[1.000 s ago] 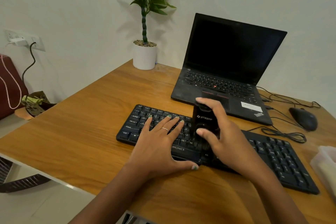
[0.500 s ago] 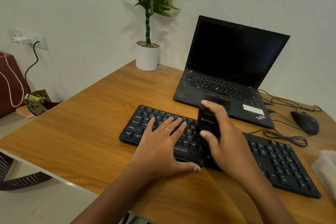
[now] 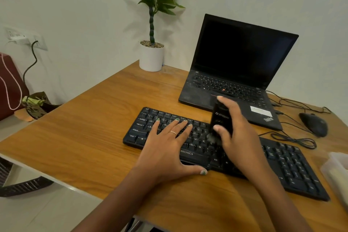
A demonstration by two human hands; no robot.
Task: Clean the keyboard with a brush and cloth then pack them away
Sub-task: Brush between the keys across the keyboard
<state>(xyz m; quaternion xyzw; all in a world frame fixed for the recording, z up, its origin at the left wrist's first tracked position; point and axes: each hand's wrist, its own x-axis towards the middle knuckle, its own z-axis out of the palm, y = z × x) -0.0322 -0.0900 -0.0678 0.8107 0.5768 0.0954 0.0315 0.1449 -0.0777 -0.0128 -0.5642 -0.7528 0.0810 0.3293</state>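
The right hand point(image 3: 243, 137) grips a black brush point(image 3: 220, 121), nearly upright, with its bristle end low on the middle keys of the keyboard point(image 3: 293, 167). The left hand point(image 3: 167, 149) lies flat, fingers straight, pressing the left half of the keys. To brush well, the strokes should probably be short and follow the rows while the flat hand stops sliding. The keyboard lies near the front of a wooden worktop point(image 3: 75, 137); behind stand a laptop point(image 3: 241, 58) and a potted plant point(image 3: 151, 56) against a pale wall.
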